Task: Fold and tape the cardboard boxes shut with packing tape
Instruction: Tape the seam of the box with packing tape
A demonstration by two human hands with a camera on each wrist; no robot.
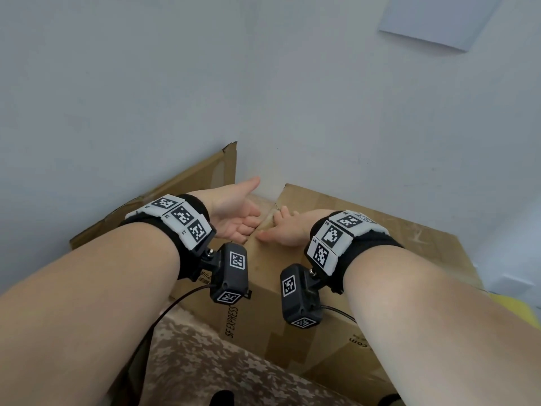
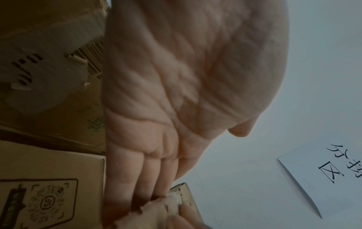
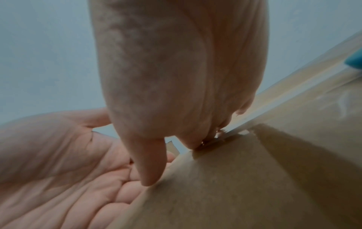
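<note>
On the cardboard box [image 1: 380, 259], right hand [image 1: 282, 230] presses, fingers spread; left hand [image 1: 234, 212] relaxed.

A plain, pale blue-grey wall [image 1: 146, 83] fills the background in soft, even light. A white sheet of paper [image 1: 433, 19] with handwritten characters is fixed to it. Brown flower-patterned fabric [image 1: 205, 361] lies below.

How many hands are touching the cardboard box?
2. The left hand, palm up, has its fingers at the edge of the flap; the right hand rests on top of that flap, right beside it. No other hands show.
</note>
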